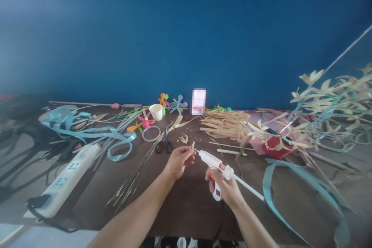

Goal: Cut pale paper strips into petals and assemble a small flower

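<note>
My left hand (179, 162) pinches a small pale husk piece (193, 144) between thumb and fingers, above the middle of the dark table. My right hand (228, 189) is wrapped round the handle of a white hot glue gun (209, 159), and a long glue stick (250, 188) sticks out of its back. The gun's nozzle points left, at the pinched piece; whether they touch I cannot tell. Beyond my left hand lie loose husk scraps (184, 138). Black-handled scissors (164, 146) rest just left of them.
Husk strips (223, 122) are piled behind the glue gun. Thin wires (138, 174) and a power strip (68, 176) lie left, with blue ribbon (116, 133) behind. A white cup (156, 112) stands near the wall. Husk flowers (316, 85) and a ribbon loop (290, 217) occupy the right.
</note>
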The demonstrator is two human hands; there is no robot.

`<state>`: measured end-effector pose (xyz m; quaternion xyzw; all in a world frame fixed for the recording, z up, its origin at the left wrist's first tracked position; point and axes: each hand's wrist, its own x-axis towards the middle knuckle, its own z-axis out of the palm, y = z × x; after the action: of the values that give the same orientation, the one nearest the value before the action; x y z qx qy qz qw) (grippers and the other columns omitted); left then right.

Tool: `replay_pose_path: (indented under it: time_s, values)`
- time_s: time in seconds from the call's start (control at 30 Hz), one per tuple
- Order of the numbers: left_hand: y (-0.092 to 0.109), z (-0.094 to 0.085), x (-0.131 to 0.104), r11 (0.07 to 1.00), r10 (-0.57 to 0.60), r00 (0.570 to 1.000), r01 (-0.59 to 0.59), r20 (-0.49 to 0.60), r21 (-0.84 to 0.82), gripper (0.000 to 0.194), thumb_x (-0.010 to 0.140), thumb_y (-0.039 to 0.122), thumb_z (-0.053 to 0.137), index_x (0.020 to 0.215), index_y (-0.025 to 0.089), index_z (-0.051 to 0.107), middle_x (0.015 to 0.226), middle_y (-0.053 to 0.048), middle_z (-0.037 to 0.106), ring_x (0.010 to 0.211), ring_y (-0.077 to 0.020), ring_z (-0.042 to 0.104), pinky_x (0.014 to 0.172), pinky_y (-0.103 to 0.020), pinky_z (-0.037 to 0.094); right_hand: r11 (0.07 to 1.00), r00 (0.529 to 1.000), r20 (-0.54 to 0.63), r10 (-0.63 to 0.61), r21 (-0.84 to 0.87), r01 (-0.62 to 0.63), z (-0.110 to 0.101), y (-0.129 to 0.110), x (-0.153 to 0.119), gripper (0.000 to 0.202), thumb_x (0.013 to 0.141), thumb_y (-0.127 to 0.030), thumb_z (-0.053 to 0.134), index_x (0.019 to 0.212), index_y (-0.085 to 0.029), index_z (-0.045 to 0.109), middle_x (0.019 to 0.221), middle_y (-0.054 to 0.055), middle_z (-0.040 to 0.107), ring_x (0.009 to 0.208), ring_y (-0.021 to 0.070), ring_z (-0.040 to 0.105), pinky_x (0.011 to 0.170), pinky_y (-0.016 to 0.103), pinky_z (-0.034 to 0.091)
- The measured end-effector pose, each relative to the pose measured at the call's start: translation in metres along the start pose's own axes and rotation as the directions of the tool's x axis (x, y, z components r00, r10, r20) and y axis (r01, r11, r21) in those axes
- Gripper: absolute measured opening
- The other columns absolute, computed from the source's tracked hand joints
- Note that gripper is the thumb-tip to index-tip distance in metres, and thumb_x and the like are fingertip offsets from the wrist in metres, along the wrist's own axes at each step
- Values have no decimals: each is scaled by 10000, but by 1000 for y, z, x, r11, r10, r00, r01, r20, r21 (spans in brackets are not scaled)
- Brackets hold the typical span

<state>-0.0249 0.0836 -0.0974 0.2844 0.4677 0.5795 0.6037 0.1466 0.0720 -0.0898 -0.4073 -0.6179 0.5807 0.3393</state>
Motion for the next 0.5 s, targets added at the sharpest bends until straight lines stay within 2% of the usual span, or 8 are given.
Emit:
replay_pose_path:
  time_s: [0.37,0.5]
  values:
    - [1,1,-3,1000,-5,999,5,45,0,219,617,337,641,680,130,606,639,-14,564,535,-60,479,472,-169,374,999,999,33,17,-28,-16,0,-4,-1,383,789,-456,388,658,-120,520,381,-17,475,309,51,372,337,161,288]
    - [1,0,-2,1000,-7,999,8,48,-15,208,615,327,644,688,135,611,660,-15,571,544,-59,480,477,-172,378,1000,1000,-7,6,-22,-6,2,0,1,407,769,-483,401,624,-121,518,347,-24,447,288,49,354,318,158,263]
